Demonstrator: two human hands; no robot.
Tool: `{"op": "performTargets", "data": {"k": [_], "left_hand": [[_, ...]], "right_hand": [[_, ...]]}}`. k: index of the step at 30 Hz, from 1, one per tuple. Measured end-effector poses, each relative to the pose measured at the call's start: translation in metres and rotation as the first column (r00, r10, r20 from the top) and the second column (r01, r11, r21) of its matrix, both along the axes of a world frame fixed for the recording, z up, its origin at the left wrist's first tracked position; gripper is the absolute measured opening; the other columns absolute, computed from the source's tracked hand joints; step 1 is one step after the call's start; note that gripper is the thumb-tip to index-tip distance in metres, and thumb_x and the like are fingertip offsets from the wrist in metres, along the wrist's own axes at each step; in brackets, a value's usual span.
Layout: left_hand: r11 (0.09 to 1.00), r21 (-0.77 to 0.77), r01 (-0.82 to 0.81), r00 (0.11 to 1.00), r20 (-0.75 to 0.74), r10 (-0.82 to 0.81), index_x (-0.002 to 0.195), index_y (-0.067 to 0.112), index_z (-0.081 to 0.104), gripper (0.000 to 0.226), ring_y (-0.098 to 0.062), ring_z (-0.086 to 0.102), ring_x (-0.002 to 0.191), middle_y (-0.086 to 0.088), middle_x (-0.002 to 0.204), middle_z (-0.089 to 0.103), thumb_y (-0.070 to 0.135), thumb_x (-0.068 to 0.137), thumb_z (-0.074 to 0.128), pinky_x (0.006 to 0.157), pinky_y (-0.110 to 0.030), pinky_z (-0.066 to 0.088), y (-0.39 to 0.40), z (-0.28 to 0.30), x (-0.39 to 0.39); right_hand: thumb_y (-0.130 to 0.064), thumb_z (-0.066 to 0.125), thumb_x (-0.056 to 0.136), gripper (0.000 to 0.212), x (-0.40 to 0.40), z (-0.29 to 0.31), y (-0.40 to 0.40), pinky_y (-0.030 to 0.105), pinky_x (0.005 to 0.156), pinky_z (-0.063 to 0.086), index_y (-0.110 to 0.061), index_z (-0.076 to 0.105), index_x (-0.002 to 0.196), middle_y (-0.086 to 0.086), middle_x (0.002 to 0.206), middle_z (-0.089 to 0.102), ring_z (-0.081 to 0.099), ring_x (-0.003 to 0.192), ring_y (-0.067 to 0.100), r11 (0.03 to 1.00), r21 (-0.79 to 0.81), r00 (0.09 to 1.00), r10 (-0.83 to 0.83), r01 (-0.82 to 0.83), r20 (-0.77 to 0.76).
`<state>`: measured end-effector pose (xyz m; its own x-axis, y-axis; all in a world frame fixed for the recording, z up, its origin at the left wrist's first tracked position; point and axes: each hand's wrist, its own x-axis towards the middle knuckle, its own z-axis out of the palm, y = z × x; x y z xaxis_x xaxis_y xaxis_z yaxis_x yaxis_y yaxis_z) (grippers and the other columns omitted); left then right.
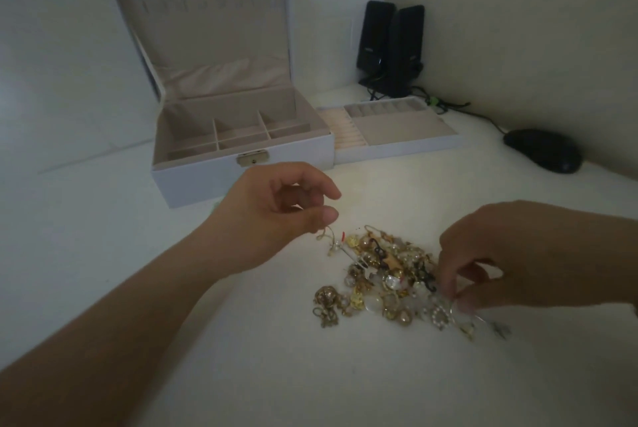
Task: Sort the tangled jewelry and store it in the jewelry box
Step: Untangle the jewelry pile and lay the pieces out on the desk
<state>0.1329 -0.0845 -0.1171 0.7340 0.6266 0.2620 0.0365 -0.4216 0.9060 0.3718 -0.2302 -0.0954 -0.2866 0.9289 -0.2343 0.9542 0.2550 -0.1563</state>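
Right now I see the left hand (pixel 276 209) pinching a thin earring hook (pixel 326 236) at the near-left edge of the jewelry pile (pixel 383 278), fingers curled. The right hand (pixel 518 261) pinches a pearl ring piece (pixel 440 314) at the pile's right edge. Gold, tangled, it lies just before the open white jewelry box (pixel 241 164). No writing is legible.

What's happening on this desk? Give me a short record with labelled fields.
Surface: white table
Jewelry pile: tangled gold and pearl pieces, loose on the table
Jewelry box: lid open, compartments look empty
Tray: right of the box, looks empty
Left hand: pinching a thin piece at the pile's left edge
Right hand: fingers on the pile's right edge
Background: black speakers, black mouse
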Motion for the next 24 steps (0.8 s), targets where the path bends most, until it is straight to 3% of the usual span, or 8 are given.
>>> {"op": "performTargets", "data": {"k": [3, 6, 11, 14, 17, 20, 24], "left_hand": [[0.992, -0.124, -0.018, 1.0, 0.023, 0.021, 0.086, 0.012, 0.071, 0.025, -0.018, 0.066, 0.071, -0.004, 0.077, 0.064, 0.015, 0.062, 0.078, 0.075, -0.028, 0.057, 0.002, -0.001, 0.0], [0.982, -0.191, -0.007, 0.998, 0.057, 0.018, 0.087, 0.011, 0.071, 0.027, -0.019, 0.068, 0.075, -0.003, 0.078, 0.067, 0.011, 0.06, 0.078, 0.078, -0.031, 0.058, 0.003, 0.0, 0.0], [0.957, -0.284, 0.054, 0.982, 0.189, 0.001, 0.081, 0.012, 0.073, 0.026, -0.016, 0.068, 0.072, -0.004, 0.077, 0.07, -0.005, 0.063, 0.08, 0.072, -0.026, 0.057, 0.007, 0.0, -0.001], [0.933, -0.353, 0.076, 0.965, 0.261, 0.02, 0.078, 0.019, 0.075, 0.027, -0.02, 0.066, 0.076, -0.004, 0.076, 0.071, 0.001, 0.059, 0.081, 0.07, -0.025, 0.056, 0.008, -0.001, -0.001], [0.896, -0.443, 0.018, 0.946, 0.298, 0.128, 0.074, 0.021, 0.075, 0.027, -0.014, 0.067, 0.071, -0.002, 0.074, 0.072, -0.001, 0.059, 0.078, 0.066, -0.022, 0.055, 0.011, -0.002, 0.0], [0.832, -0.554, 0.017, 0.909, 0.354, 0.218, 0.071, 0.018, 0.073, 0.025, -0.011, 0.067, 0.063, -0.002, 0.072, 0.072, -0.003, 0.059, 0.077, 0.061, -0.021, 0.056, 0.012, 0.001, 0.001], [0.789, -0.614, 0.025, 0.885, 0.381, 0.268, 0.072, 0.013, 0.068, 0.019, -0.012, 0.065, 0.059, -0.004, 0.069, 0.07, -0.001, 0.06, 0.071, 0.058, -0.02, 0.056, 0.011, 0.001, 0.001]], "right_hand": [[-0.061, 0.06, 0.077, 0.012, 0.002, -0.006, -0.003, 0.019, 0.067, 0.046, -0.054, 0.058, 0.087, -0.02, 0.094, 0.055, 0.055, 0.084, 0.002, 0.996, 0.085, 0.997, 0.03, -0.024, -0.068], [-0.047, 0.07, 0.079, 0.007, 0.008, -0.002, -0.002, 0.023, 0.064, 0.047, -0.044, 0.068, 0.085, -0.014, 0.083, 0.062, 0.059, 0.075, 0.011, 0.999, -0.009, 0.942, 0.039, -0.044, -0.335], [-0.022, 0.075, 0.079, 0.005, 0.018, 0.004, 0.012, 0.026, 0.059, 0.044, -0.018, 0.073, 0.082, -0.002, 0.081, 0.066, 0.056, 0.065, 0.009, 0.989, -0.097, 0.748, 0.021, -0.114, -0.663], [-0.02, 0.073, 0.081, 0.007, 0.013, 0.012, 0.026, 0.024, 0.064, 0.046, -0.013, 0.07, 0.079, 0.008, 0.086, 0.065, 0.058, 0.07, 0.01, 0.983, -0.149, 0.546, -0.069, -0.104, -0.835], [-0.021, 0.071, 0.075, 0.005, -0.007, 0.027, 0.05, 0.023, 0.067, 0.051, -0.021, 0.07, 0.07, 0.008, 0.091, 0.071, 0.064, 0.075, 0.009, 0.988, -0.148, 0.442, -0.147, 0.032, -0.885], [-0.008, 0.062, 0.085, 0.013, -0.035, 0.027, 0.077, 0.028, 0.069, 0.058, -0.003, 0.063, 0.072, 0.01, 0.092, 0.074, 0.07, 0.085, 0.018, 0.958, -0.19, 0.401, -0.263, 0.212, -0.877], [0.001, 0.051, 0.087, 0.029, -0.068, 0.01, 0.091, 0.037, 0.066, 0.057, -0.01, 0.055, 0.061, 0.02, 0.086, 0.073, 0.071, 0.084, 0.033, 0.883, -0.354, 0.192, -0.422, 0.307, -0.886]]}}
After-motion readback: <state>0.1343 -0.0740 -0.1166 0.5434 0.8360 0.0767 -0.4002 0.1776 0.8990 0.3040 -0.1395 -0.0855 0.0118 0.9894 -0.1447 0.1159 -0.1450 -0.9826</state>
